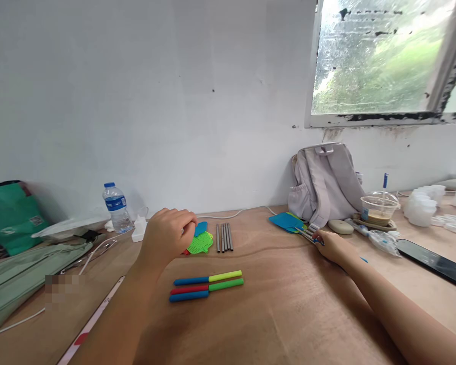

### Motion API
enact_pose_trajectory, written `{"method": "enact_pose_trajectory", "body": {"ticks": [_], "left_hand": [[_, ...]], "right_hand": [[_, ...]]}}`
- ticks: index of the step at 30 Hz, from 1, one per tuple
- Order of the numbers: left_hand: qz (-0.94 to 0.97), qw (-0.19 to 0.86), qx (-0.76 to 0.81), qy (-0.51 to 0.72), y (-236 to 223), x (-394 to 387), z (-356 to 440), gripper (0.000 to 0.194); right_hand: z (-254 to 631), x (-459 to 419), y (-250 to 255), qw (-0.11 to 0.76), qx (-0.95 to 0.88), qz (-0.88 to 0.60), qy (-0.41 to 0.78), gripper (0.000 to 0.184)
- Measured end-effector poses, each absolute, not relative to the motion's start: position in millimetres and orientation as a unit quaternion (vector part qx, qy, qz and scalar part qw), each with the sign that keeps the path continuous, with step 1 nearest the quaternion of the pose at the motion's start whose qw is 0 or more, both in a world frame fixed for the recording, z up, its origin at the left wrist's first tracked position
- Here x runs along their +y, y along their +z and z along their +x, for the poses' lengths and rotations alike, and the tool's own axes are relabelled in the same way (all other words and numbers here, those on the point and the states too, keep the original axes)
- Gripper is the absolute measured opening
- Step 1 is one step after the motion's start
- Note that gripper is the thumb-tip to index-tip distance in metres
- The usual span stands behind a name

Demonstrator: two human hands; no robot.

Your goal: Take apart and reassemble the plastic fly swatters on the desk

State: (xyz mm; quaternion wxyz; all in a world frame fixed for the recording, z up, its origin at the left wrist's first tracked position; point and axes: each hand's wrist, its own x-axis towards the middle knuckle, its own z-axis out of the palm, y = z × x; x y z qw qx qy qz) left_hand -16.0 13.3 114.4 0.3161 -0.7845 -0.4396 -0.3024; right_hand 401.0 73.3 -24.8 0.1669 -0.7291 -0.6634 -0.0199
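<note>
My left hand is raised over the left part of the table, its fingers curled closed; whatever may be inside is hidden. Just beyond it lie fly swatter heads, one green and one blue, with a bit of red under the hand. Several metal tubes lie side by side to their right. Nearer to me are coloured grips: blue, yellow, red and green. At the right, my right hand closes round the metal shafts of fly swatters whose blue head points away leftward.
A grey backpack leans on the wall behind the right hand. Near it are a drink cup, a beige oval object, a black phone and white bottles. Leftward stand a water bottle and a green bag.
</note>
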Motion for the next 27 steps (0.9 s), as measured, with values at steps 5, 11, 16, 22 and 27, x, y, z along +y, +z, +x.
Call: {"method": "enact_pose_trajectory", "body": {"ticks": [5, 11, 16, 22, 27], "left_hand": [[-0.782, 0.325, -0.432, -0.309, 114.5, 12.6, -18.8, 0.027], [-0.779, 0.325, -0.438, -0.308, 116.8, 13.6, -20.6, 0.026], [-0.799, 0.302, -0.443, -0.272, 116.7, 15.5, -16.0, 0.025], [-0.849, 0.197, -0.467, -0.151, 100.1, 22.1, -0.8, 0.018], [-0.852, 0.062, -0.517, -0.052, 80.5, 30.8, 3.7, 0.018]], "right_hand": [[399.5, 68.9, -17.9, 0.136, -0.639, -0.757, -0.022, 0.009], [396.3, 65.6, -16.2, 0.114, -0.625, -0.772, -0.019, 0.008], [388.5, 69.6, -24.7, 0.158, -0.662, -0.728, -0.083, 0.015], [336.8, 61.2, -27.5, 0.255, -0.775, -0.568, -0.109, 0.016], [266.4, 42.6, -36.8, 0.268, -0.866, -0.422, 0.001, 0.015]]}}
